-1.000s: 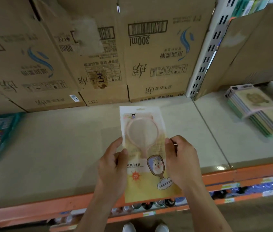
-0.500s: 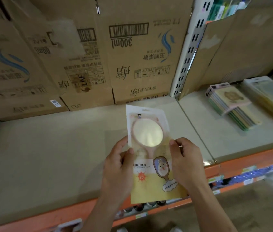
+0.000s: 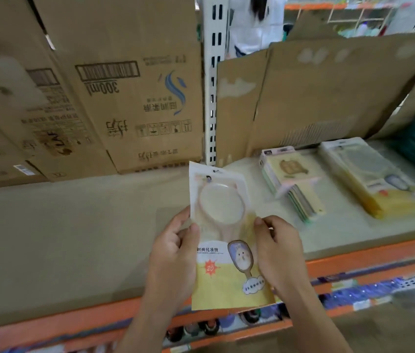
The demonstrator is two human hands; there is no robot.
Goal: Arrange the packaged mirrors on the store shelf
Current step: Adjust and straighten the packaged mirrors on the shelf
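Note:
A packaged hand mirror (image 3: 223, 240) in a clear and yellow pouch is held upright above the front of the beige shelf (image 3: 74, 238). My left hand (image 3: 173, 256) grips its left edge, thumb on the front. My right hand (image 3: 277, 253) grips its right edge the same way. A stack of similar yellow mirror packages (image 3: 369, 179) lies flat on the shelf at the right. A second fanned stack of flat packages (image 3: 293, 179) lies between that stack and the held pouch.
Brown cardboard boxes (image 3: 135, 103) stand along the back left of the shelf. A white slotted upright (image 3: 211, 80) divides the bays, with a cardboard sheet (image 3: 328, 98) behind the right bay. An orange shelf rail (image 3: 354, 258) runs along the front. A person in white (image 3: 254, 24) stands beyond.
My view has swung to the right, so the stacked packages on the right bay sit closer to centre. Both hands keep the same hold on the pouch.

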